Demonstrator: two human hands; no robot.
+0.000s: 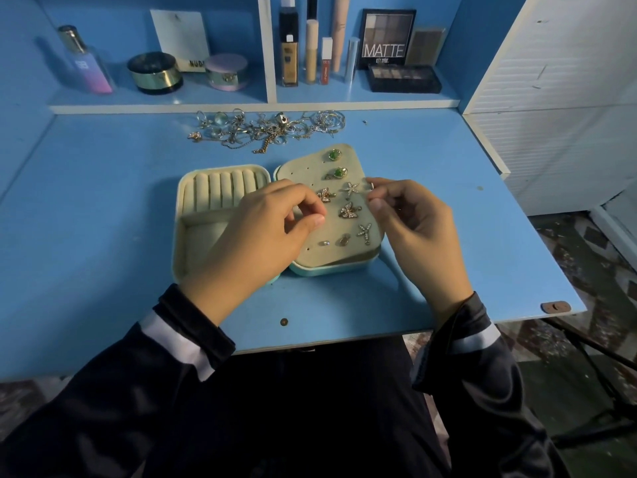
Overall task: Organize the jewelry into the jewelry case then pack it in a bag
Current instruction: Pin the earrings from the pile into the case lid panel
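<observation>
Blue table [103,236]: jewelry case [220,189], jewelry pile [262,130]

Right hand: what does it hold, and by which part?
The right hand pinches a tiny silvery piece between its fingers beside the earring panel; which part cannot be told.

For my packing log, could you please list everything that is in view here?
desk: one, blue, under everything.
jewelry case: one, mint with cream lining, open mid-desk.
earring panel: one, cream, over the case's right half.
earrings: eight, gold, silver and green, pinned on the panel.
loose jewelry: one tangled pile, silver and gold, back of desk.
perfume bottle: one, pink-blue, shelf left.
jars: two, black-gold and lilac, left compartment.
card: one, white, behind the jars.
tubes and bottles: about six, beige, black, silver, right compartment.
palettes: three, black and brown, right compartment.
cabinet: one, white, right of desk.
left hand: one, fingers curled over the case, contents unclear.
right hand: one, pinching a small silver piece beside the panel.
</observation>
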